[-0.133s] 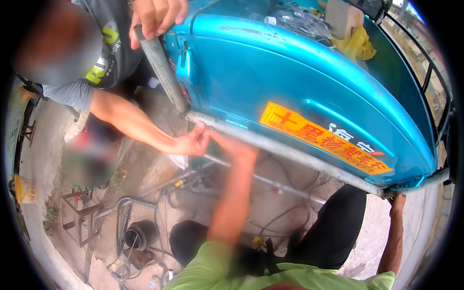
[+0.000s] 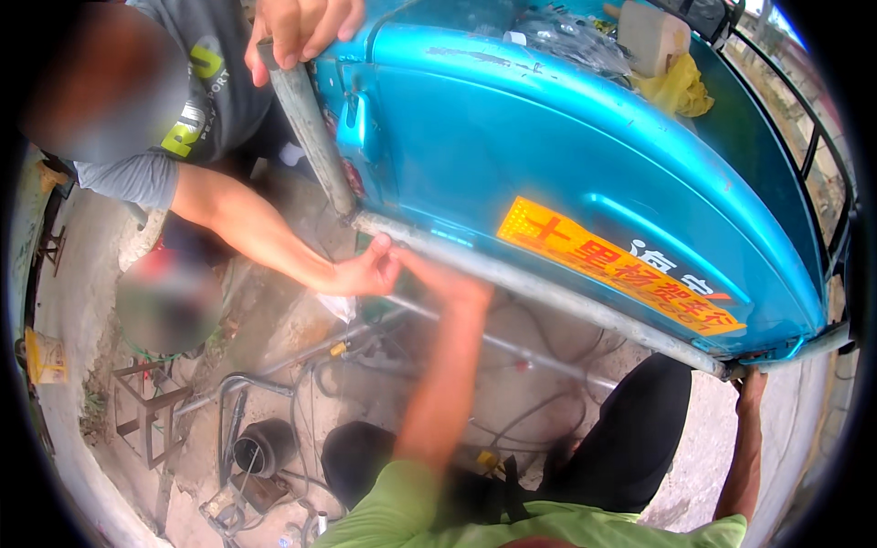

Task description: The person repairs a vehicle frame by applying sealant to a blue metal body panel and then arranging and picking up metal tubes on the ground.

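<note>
A grey metal tube (image 2: 566, 301) runs along the lower edge of a glossy blue vehicle panel (image 2: 457, 137) with an orange sticker. My left hand (image 2: 452, 283), blurred, reaches up beneath the tube toward its left end, its fingertips at a co-worker's hand (image 2: 361, 272); its grip is unclear. At the tube's right end, my right hand (image 2: 749, 388) grips it from below, partly hidden. The co-worker's upper hand (image 2: 306, 27) holds an upright grey tube (image 2: 311, 128) at the panel's left edge.
The co-worker (image 2: 210, 110) leans in from the left. Below lie metal pipes (image 2: 512, 347), cables, a square metal frame (image 2: 146, 411) and a dark cylinder (image 2: 263, 447). Plastic bags (image 2: 676, 87) and a container (image 2: 653, 36) are in the vehicle. A yellow bucket (image 2: 46, 356) stands far left.
The scene is nearly the same; the blue panel, my left hand and the co-worker's hands appear shifted very slightly to the right in the view.
</note>
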A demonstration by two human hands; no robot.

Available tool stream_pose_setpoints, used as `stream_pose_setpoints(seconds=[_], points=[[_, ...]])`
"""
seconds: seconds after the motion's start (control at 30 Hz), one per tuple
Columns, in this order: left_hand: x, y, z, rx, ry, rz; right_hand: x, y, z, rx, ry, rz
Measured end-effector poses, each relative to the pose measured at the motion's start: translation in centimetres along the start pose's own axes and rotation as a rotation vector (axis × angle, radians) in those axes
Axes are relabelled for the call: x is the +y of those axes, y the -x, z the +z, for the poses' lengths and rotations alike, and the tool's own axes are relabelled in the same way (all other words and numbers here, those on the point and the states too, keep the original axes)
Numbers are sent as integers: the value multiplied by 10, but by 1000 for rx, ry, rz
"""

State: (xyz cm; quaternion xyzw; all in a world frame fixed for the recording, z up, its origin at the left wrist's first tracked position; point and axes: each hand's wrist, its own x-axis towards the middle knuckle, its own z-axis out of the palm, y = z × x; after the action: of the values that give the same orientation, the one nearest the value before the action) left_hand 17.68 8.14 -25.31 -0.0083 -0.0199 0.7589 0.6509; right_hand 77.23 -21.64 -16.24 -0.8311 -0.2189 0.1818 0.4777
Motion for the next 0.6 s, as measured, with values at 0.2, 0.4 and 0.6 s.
stream_pose_setpoints(seconds=[0.2,0.4,0.6], points=[[-2,3,-7,56,-14,59,7,-3,-2,20,29,2],[5,2,2,139,-2,20,-19,15,12,21,93,25],[-14,3,-9,174,-211,162,-16,14,-7,4,97,127]])
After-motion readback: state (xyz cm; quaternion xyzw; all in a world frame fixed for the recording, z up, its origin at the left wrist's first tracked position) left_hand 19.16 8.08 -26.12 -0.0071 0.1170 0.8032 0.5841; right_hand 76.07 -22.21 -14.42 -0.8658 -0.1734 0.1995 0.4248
